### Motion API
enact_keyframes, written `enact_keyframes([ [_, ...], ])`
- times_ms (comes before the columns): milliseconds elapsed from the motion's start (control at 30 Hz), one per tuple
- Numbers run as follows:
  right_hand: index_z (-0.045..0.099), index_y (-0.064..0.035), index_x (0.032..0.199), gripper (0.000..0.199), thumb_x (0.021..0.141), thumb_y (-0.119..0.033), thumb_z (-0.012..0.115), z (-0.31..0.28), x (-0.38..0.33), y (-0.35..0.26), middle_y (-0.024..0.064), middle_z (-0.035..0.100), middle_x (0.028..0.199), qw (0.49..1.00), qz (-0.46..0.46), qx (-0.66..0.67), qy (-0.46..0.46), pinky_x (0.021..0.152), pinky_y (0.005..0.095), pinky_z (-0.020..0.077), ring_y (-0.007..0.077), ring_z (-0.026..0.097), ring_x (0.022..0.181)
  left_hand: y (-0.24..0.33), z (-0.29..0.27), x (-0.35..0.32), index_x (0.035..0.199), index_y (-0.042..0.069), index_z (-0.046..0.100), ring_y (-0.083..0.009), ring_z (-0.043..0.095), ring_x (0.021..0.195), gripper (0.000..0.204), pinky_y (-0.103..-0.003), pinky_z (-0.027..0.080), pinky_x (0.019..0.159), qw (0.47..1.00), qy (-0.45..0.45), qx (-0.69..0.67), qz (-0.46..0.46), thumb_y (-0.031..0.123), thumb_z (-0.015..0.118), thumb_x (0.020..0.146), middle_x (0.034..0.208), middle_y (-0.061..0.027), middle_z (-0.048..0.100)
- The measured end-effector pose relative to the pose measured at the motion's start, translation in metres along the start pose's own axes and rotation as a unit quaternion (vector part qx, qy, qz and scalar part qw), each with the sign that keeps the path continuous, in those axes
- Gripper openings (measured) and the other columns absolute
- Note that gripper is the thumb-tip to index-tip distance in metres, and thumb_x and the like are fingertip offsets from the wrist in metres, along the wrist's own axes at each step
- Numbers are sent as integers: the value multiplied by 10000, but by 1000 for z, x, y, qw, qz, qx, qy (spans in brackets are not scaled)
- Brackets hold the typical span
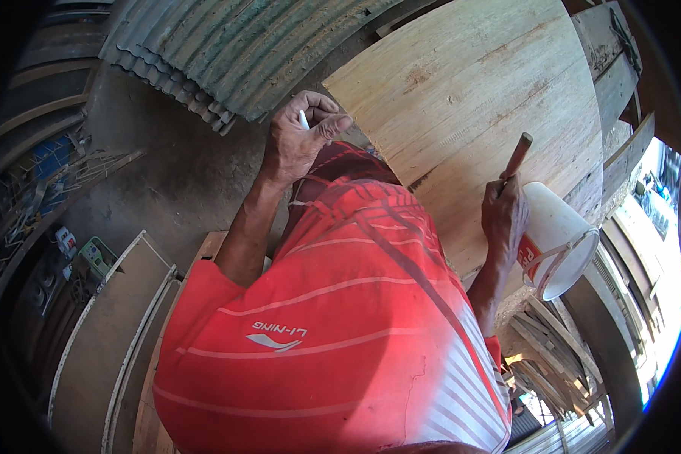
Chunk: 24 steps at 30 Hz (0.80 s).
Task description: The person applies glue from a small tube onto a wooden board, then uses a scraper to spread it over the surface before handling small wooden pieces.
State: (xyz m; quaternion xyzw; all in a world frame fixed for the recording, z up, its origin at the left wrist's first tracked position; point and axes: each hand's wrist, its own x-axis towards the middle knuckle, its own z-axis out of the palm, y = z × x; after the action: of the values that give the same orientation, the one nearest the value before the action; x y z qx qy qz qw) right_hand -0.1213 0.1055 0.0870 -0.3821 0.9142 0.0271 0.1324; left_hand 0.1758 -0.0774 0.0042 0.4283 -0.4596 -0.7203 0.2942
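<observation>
My left hand (301,136) is closed around a short white stick (303,120), with one end showing between the fingers. It is raised beside the near left corner of a wide plywood board (477,83). My right hand (505,216) grips a brown wooden handle (517,154) that sticks up past the fingers over the board; its other end is hidden by the hand. Just right of that hand is a white plastic bucket (556,208) with a red label. Its inside cannot be seen clearly.
Rusty corrugated metal sheets (234,45) lie at the far left, above a dusty floor (166,166). Pale panels (106,348) stand at the lower left. Scrap wood strips (556,340) are piled at the lower right. More planks (617,76) flank the board's right side.
</observation>
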Motion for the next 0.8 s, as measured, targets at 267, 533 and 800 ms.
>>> enact_keyframes([
  [267,647,-16,1172,351,972,-295,716,-17,-21,-3,166,715,905,990,22,128,52,683,425,542,287,709,786,20,78,11,1212,31,574,-67,647,768,509,-208,529,693,978,-199,-67,0,61,880,806,868,-19,695],
  [533,742,6,1079,165,1005,-133,692,5,-53,-31,12,687,869,752,-7,654,-85,662,246,525,71,623,764,13,133,9,1251,20,533,-126,694,756,565,-267,598,662,931,-360,-47,-43,-29,859,792,857,-78,701],
  [800,709,-4,1088,241,967,-207,754,44,-43,18,6,643,808,810,50,581,57,617,264,500,83,591,698,-16,147,20,1361,46,478,-85,642,880,723,-231,534,731,943,-315,54,95,525,756,896,959,-53,690],
])
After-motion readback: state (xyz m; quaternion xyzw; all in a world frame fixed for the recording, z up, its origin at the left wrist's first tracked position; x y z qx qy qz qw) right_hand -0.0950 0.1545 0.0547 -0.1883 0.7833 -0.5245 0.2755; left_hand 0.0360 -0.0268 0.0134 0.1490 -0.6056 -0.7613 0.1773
